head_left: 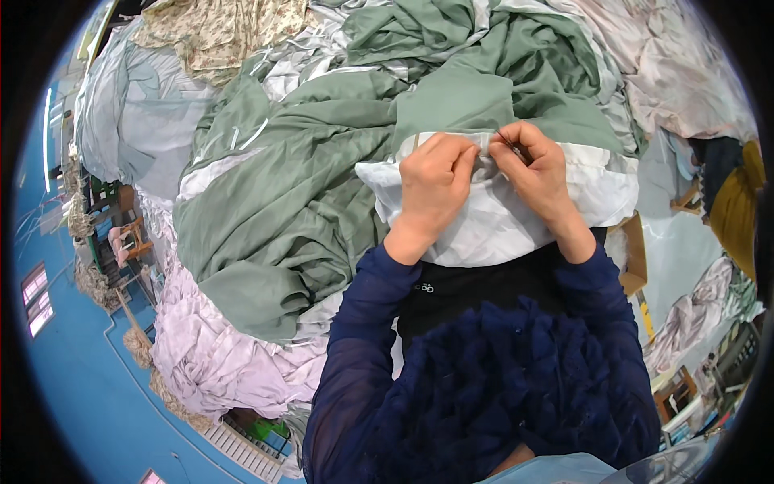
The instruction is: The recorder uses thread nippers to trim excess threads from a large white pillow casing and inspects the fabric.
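A green cloth with a white lining (484,234) lies over my lap, its white edge folded up toward me. My left hand (435,181) is closed, thumb and forefinger pinching the white edge just left of the middle. Close beside it, my right hand (534,173) is closed at the same edge. A thin dark thing (503,139) shows at its fingertips, too small to name. The green face of the cloth (455,105) spreads out just beyond both hands.
Heaped green fabric (298,185) spreads left and ahead. Around it lie pale lilac cloth (234,347), grey-blue cloth (149,121), a floral piece (218,36) and pale pink cloth (685,64). A cardboard box (633,254) stands at my right, above the blue floor (105,379) at left.
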A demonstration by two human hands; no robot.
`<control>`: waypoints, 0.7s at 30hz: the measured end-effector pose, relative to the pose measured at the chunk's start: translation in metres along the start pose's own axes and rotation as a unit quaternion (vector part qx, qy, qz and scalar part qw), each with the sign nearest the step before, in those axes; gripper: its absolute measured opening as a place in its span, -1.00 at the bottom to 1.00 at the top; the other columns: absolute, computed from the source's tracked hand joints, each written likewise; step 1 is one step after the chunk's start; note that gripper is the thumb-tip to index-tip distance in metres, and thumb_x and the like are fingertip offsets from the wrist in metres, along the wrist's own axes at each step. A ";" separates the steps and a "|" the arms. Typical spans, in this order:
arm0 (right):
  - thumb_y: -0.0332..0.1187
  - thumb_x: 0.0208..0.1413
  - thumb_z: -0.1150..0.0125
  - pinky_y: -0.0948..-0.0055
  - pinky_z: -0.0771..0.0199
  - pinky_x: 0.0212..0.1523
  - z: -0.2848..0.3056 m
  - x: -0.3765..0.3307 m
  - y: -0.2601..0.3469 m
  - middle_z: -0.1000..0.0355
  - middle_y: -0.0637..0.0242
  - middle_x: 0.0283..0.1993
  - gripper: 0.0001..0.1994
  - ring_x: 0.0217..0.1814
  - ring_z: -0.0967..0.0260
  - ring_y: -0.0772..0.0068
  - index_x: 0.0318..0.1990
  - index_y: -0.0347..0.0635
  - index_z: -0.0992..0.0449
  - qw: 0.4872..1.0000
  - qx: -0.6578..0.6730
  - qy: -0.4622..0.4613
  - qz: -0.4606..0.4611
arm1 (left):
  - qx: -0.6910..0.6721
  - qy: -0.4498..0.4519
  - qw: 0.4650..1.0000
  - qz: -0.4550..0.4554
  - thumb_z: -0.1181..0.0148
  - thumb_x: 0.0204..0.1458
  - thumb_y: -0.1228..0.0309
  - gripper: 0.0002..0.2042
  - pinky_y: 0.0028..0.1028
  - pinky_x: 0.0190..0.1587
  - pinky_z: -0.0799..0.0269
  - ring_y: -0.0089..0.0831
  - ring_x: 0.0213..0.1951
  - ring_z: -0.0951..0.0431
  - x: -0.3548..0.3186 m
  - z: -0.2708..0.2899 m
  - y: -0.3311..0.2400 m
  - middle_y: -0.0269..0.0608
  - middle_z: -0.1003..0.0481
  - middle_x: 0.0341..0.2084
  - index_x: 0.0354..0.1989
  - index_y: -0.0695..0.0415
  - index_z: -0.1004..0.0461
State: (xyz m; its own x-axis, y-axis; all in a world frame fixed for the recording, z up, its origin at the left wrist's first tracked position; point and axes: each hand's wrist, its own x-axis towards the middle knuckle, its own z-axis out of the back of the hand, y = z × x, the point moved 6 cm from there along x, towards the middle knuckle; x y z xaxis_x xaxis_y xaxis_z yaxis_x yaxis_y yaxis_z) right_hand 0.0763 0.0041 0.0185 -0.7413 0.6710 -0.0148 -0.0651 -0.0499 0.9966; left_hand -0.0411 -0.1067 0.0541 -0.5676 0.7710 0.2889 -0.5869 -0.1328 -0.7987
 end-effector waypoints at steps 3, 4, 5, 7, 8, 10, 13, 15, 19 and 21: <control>-0.49 0.16 -0.27 0.62 -0.29 -0.41 0.002 -0.003 0.007 -0.46 0.47 -0.34 -0.86 -0.42 -0.28 0.71 -0.14 -0.32 -0.55 0.998 -0.046 -0.015 0.043 | -0.029 -0.026 0.998 0.039 -0.27 0.00 0.58 -0.97 -0.37 -0.43 -0.40 -0.25 -0.49 -0.53 -0.006 0.002 0.006 -0.17 -0.53 -0.51 -0.42 0.21 -0.54; -0.47 0.16 -0.29 0.58 -0.31 -0.41 0.002 -0.004 0.015 -0.46 0.42 -0.34 -0.81 -0.43 -0.31 0.65 -0.09 -0.32 -0.55 0.992 -0.088 -0.022 0.087 | -0.046 -0.042 0.996 0.061 -0.27 0.02 0.59 -0.97 -0.38 -0.44 -0.39 -0.28 -0.50 -0.52 -0.008 0.004 0.009 -0.17 -0.52 -0.52 -0.42 0.22 -0.54; -0.47 0.16 -0.29 0.58 -0.31 -0.41 0.004 -0.006 0.019 -0.46 0.42 -0.34 -0.81 -0.43 -0.31 0.65 -0.09 -0.32 -0.55 0.992 -0.088 -0.022 0.086 | -0.046 -0.040 0.996 0.061 -0.27 0.02 0.59 -0.97 -0.38 -0.44 -0.39 -0.28 -0.50 -0.52 -0.010 0.003 0.011 -0.17 -0.52 -0.52 -0.42 0.22 -0.54; -0.48 0.11 -0.32 0.54 -0.33 -0.43 0.002 -0.010 0.032 -0.44 0.32 -0.35 -0.75 -0.46 -0.36 0.49 -0.05 -0.28 -0.56 0.967 -0.224 0.015 0.121 | -0.073 -0.051 0.991 0.095 -0.27 0.05 0.59 -0.95 -0.40 -0.45 -0.37 -0.33 -0.52 -0.48 -0.013 0.003 0.018 -0.17 -0.50 -0.54 -0.42 0.24 -0.52; -0.48 0.05 -0.35 0.50 -0.33 -0.46 0.001 -0.012 0.036 -0.41 0.28 -0.37 -0.73 -0.49 -0.35 0.40 -0.06 -0.21 -0.58 0.962 -0.237 0.004 0.136 | -0.073 -0.050 0.992 0.095 -0.27 0.05 0.59 -0.95 -0.40 -0.45 -0.37 -0.33 -0.52 -0.48 -0.014 0.003 0.018 -0.17 -0.50 -0.54 -0.42 0.24 -0.52; -0.47 0.03 -0.36 0.48 -0.34 -0.48 0.000 -0.014 0.040 -0.42 0.30 -0.36 -0.73 -0.50 -0.35 0.41 -0.07 -0.19 -0.59 0.956 -0.257 0.004 0.138 | -0.076 -0.057 0.990 0.101 -0.27 0.05 0.58 -0.94 -0.42 -0.46 -0.35 -0.35 -0.53 -0.46 -0.015 0.003 0.020 -0.18 -0.48 -0.55 -0.42 0.25 -0.51; -0.46 0.00 -0.39 0.46 -0.34 -0.49 -0.003 -0.018 0.041 -0.43 0.31 -0.36 -0.72 -0.51 -0.36 0.42 -0.09 -0.17 -0.60 0.947 -0.287 0.000 0.143 | -0.078 -0.063 0.991 0.094 -0.29 0.05 0.58 -0.93 -0.43 -0.46 -0.34 -0.35 -0.53 -0.46 -0.016 0.002 0.020 -0.19 -0.48 -0.55 -0.41 0.24 -0.51; -0.46 -0.01 -0.40 0.45 -0.34 -0.50 -0.004 -0.018 0.042 -0.43 0.32 -0.37 -0.72 -0.51 -0.36 0.43 -0.10 -0.16 -0.60 0.944 -0.297 -0.005 0.144 | -0.077 -0.061 0.991 0.089 -0.29 0.05 0.58 -0.93 -0.43 -0.46 -0.34 -0.36 -0.53 -0.46 -0.016 0.002 0.018 -0.19 -0.49 -0.54 -0.42 0.24 -0.51; -0.45 -0.03 -0.41 0.43 -0.36 -0.50 -0.005 -0.018 0.042 -0.44 0.33 -0.36 -0.73 -0.50 -0.39 0.39 -0.12 -0.13 -0.61 0.936 -0.320 -0.010 0.150 | -0.070 -0.060 0.994 0.054 -0.30 0.05 0.57 -0.92 -0.43 -0.46 -0.35 -0.36 -0.53 -0.47 -0.016 0.003 0.013 -0.19 -0.50 -0.53 -0.42 0.23 -0.50; -0.46 -0.04 -0.41 0.43 -0.36 -0.50 -0.007 -0.017 0.042 -0.45 0.34 -0.36 -0.73 -0.50 -0.40 0.38 -0.13 -0.12 -0.61 0.933 -0.326 -0.012 0.154 | -0.071 -0.061 0.995 0.047 -0.31 0.04 0.57 -0.92 -0.43 -0.45 -0.36 -0.36 -0.53 -0.47 -0.016 0.003 0.013 -0.19 -0.50 -0.52 -0.42 0.23 -0.50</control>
State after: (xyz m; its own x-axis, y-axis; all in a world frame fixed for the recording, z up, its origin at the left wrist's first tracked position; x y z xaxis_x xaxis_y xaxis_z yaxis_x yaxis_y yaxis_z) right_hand 0.0818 -0.0143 0.0603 -0.7769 0.5673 0.2732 -0.2501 -0.6762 0.6930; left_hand -0.0413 -0.1225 0.0408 -0.6873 0.6768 0.2639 -0.4453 -0.1055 -0.8891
